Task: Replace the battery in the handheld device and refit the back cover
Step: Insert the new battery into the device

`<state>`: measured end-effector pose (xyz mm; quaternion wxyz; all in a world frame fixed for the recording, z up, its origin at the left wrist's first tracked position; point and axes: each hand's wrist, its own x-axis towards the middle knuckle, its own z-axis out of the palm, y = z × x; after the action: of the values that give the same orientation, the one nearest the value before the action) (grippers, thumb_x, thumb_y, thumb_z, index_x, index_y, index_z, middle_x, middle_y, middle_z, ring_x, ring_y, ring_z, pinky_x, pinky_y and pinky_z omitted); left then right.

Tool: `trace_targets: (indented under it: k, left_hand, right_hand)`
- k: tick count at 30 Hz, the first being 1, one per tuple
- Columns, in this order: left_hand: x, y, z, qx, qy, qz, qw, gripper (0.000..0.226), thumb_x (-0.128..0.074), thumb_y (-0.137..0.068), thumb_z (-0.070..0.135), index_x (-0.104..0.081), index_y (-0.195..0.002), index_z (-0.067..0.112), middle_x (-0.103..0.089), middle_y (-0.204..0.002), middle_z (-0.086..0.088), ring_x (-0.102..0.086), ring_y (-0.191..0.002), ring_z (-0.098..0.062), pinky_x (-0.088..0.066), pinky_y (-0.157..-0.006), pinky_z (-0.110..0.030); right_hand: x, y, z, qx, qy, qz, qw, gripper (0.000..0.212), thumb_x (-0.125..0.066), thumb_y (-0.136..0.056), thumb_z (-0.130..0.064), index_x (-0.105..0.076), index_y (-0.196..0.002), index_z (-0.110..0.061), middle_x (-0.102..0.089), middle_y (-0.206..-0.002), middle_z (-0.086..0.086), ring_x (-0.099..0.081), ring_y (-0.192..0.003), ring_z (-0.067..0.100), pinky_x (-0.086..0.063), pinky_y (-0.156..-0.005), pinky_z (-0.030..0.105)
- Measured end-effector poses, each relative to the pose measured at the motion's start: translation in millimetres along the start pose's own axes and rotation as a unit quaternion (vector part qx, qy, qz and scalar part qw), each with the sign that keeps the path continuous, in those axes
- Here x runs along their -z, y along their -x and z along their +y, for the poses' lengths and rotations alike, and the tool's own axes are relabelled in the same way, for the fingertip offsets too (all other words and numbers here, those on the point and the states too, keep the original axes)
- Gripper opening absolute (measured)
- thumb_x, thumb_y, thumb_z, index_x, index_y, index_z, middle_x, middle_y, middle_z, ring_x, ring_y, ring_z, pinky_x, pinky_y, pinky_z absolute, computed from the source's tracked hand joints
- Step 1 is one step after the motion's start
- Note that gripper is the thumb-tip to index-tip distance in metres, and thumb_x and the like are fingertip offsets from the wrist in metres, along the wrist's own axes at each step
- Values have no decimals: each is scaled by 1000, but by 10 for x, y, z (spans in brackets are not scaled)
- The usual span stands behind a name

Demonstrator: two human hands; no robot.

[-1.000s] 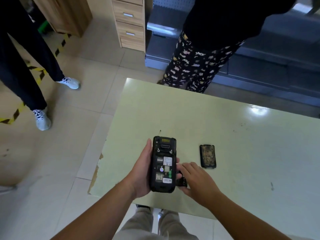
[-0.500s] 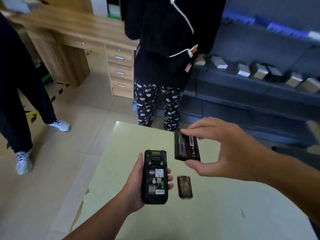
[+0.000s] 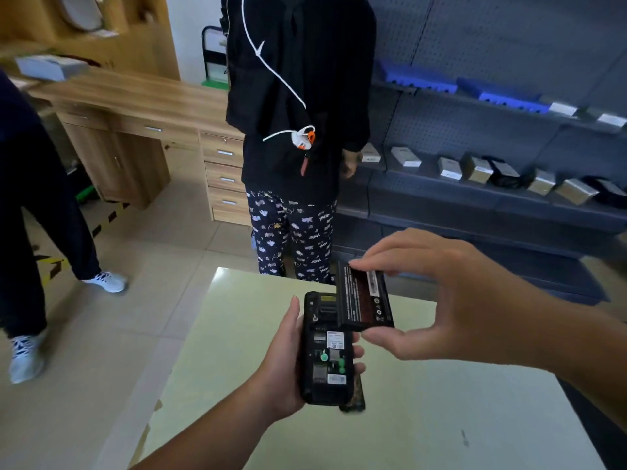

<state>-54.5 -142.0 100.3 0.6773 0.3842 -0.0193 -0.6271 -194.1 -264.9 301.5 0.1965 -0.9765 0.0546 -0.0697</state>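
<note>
The right hand [image 3: 451, 300] pinches the battery [image 3: 364, 296] between fingertips on its top edge and thumb under its bottom edge, label side facing the camera, tilted, held in the air over the upper end of the device [image 3: 325, 347] and overlapping it in view. The left hand [image 3: 281, 368] grips the device from the left side, thumb along its left edge and fingers curled round the right, back facing up with the bay open and stickers and green parts showing. The cover [image 3: 356, 395] lies on the pale green table [image 3: 441, 418], mostly hidden behind the device's lower right corner. Beyond the table a person in patterned trousers [image 3: 291, 239] stands before grey shelves [image 3: 492, 198]; a wooden desk [image 3: 142, 106] is at left
</note>
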Motion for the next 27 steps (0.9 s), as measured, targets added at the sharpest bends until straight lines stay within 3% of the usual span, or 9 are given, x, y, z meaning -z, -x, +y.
trace_targets:
  k: [4, 7, 17, 20, 23, 27]
  left_hand:
    - [-36, 7, -68, 2, 10, -2, 1000, 81, -31, -98, 73, -78, -113, 9, -69, -120, -34, -69, -96, -42, -64, -79, -51]
    - [-36, 4, -113, -1, 28, 2, 1000, 81, -33, -98, 73, -75, -117, 6, -70, -110, -27, -70, -94, -41, -62, -85, -57]
    - [-57, 37, -181, 10, 15, -18, 1000, 80, -34, -98, 73, -78, -113, 8, -71, -116, -28, -72, -89, -42, -64, -72, -47]
    - [-69, 58, -201, 15, 8, -39, 999, 79, -34, -96, 75, -77, -118, 12, -74, -123, -24, -75, -99, -38, -64, -75, -45]
    - [-84, 56, -231, 11, 12, -68, 998, 82, -41, -95, 77, -67, -131, 9, -74, -120, -22, -72, -104, -38, -61, -80, -46]
    - [-115, -7, -258, 30, 37, -93, 995, 75, -44, -98, 71, -57, -141, 11, -69, -120, -17, -66, -110, -36, -56, -85, -46]
  right_hand:
    - [-43, 64, 47, -32, -115, 1, 993, 48, -85, -80, -47, -71, -124, -34, -73, -114, -9, -68, -108, 19, -55, -96, 28]
    - [-5, 103, 29, -46, -193, 12, 980, 43, -83, -81, -44, -74, -121, -32, -75, -110, 1, -70, -103, 27, -57, -97, 36]
    - [-33, 238, 13, -19, -193, 25, 981, 53, -84, -77, -47, -69, -127, -33, -75, -114, -6, -69, -109, 26, -58, -96, 36]
    - [-116, 292, 35, 91, -29, 112, 989, 63, -86, -79, -46, -64, -133, -24, -72, -126, -5, -67, -116, 21, -56, -98, 32]
    - [-274, 348, 63, 202, 174, 229, 936, 59, -85, -82, -47, -62, -127, -15, -74, -124, 7, -69, -105, 25, -54, -92, 39]
    - [-407, 432, 65, 247, 198, 295, 901, 56, -89, -79, -41, -66, -124, -16, -68, -130, 8, -65, -103, 25, -52, -92, 40]
